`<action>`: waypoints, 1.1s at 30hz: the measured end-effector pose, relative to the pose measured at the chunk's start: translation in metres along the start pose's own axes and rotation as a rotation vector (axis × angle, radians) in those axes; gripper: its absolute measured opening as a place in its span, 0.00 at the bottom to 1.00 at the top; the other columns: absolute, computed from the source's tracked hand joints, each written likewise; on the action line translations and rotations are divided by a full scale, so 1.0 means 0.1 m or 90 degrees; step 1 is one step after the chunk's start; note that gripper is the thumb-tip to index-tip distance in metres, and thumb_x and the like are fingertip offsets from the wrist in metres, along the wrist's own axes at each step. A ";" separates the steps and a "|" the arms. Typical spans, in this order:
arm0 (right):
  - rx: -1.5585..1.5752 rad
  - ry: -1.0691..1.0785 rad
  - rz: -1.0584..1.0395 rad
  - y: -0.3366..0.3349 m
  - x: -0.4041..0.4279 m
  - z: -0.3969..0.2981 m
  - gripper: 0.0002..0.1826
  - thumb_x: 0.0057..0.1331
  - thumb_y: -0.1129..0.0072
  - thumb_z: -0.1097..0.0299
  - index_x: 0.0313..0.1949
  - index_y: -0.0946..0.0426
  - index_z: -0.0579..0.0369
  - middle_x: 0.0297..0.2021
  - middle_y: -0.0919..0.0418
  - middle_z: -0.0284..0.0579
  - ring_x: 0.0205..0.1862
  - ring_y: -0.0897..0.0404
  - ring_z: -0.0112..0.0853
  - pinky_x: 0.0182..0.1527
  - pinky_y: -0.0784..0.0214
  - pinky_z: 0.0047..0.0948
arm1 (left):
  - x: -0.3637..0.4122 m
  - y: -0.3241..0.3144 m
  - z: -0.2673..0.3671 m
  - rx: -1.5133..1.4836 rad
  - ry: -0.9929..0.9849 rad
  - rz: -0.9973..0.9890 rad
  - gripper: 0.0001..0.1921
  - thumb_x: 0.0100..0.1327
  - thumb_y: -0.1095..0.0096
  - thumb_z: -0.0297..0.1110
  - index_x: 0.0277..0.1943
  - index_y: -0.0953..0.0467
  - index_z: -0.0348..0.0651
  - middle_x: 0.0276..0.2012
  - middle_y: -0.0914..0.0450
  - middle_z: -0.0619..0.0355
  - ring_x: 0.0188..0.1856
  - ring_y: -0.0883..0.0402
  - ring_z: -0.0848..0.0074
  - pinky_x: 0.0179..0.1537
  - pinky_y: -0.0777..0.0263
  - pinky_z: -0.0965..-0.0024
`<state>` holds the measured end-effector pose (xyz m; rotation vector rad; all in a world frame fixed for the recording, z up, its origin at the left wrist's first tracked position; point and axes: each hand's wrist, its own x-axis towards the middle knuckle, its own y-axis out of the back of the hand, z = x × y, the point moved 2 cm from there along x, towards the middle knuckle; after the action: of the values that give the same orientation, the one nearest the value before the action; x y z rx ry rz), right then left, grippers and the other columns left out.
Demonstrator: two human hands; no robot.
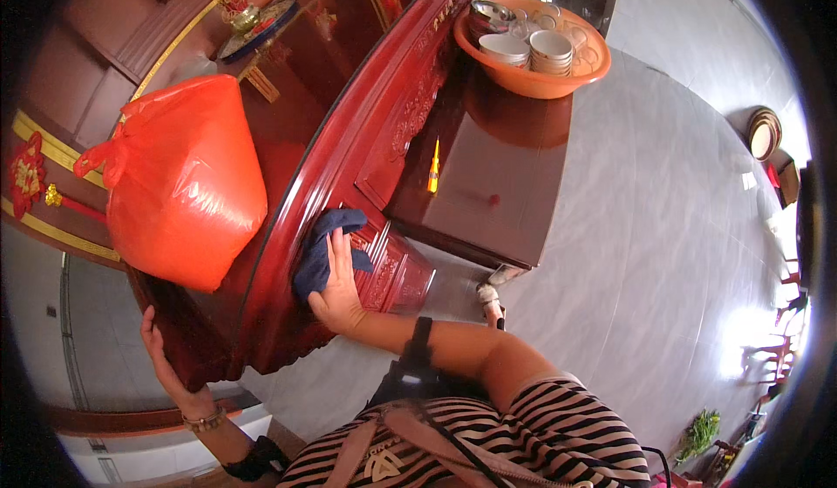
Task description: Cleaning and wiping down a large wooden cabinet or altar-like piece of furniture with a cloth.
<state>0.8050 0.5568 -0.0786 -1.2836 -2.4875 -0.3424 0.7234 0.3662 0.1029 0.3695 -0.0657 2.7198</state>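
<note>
My right hand [340, 298] presses a dark blue cloth [317, 262] flat against the glossy moulded edge of a carved red wooden altar table [307, 207]. Its fingers are spread over the cloth. My left hand [167, 360] rests by the table's near left end, fingers stretched out and nothing in them; whether the palm touches the wood I cannot tell. On the tabletop, above my left hand, stands a large knotted red plastic bag [189, 187], bulging and full. What it contains is hidden.
A lower dark table [503, 180] adjoins on the right, bearing a yellow pointed tool [434, 171] and an orange basin [536, 86] of stacked bowls and glasses. Farther back on the altar sits a blue-rimmed tray [281, 17] with a small brass pot. Round baskets [763, 135] lean far right.
</note>
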 end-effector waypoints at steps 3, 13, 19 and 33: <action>0.018 -0.005 -0.003 0.02 -0.01 0.13 0.47 0.48 0.48 0.75 0.68 0.58 0.67 0.70 0.66 0.63 0.70 0.66 0.62 0.71 0.70 0.48 | -0.01 -0.01 -0.01 -0.031 0.027 0.025 0.21 0.71 0.59 0.42 0.62 0.39 0.44 0.58 0.33 0.54 0.59 0.31 0.67 0.60 0.35 0.60; 0.199 -0.246 0.225 -0.32 0.18 1.56 0.41 0.60 0.60 0.79 0.70 0.68 0.61 0.65 0.50 0.63 0.68 0.47 0.49 0.68 0.58 0.29 | -0.02 -0.11 -0.01 0.002 0.009 0.021 0.20 0.71 0.59 0.42 0.61 0.37 0.42 0.57 0.31 0.52 0.57 0.29 0.66 0.57 0.31 0.61; 0.050 -0.222 0.169 -0.31 -0.32 1.40 0.26 0.65 0.62 0.73 0.61 0.48 0.75 0.63 0.46 0.69 0.67 0.52 0.57 0.71 0.63 0.40 | 0.02 0.01 -0.06 -0.018 -0.009 0.003 0.20 0.71 0.58 0.42 0.61 0.37 0.41 0.56 0.31 0.53 0.57 0.29 0.68 0.58 0.32 0.63; 0.085 -0.233 0.015 -0.33 -0.84 0.40 0.34 0.61 0.54 0.74 0.64 0.55 0.76 0.63 0.57 0.83 0.66 0.57 0.70 0.69 0.60 0.51 | -0.01 0.07 -0.05 0.002 -0.019 0.018 0.22 0.70 0.59 0.41 0.61 0.38 0.38 0.62 0.37 0.54 0.63 0.36 0.69 0.62 0.38 0.64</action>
<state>0.8170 0.4894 -0.1503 -1.4246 -2.7315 0.0724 0.7203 0.3594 0.0982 0.4141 -0.0751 2.7427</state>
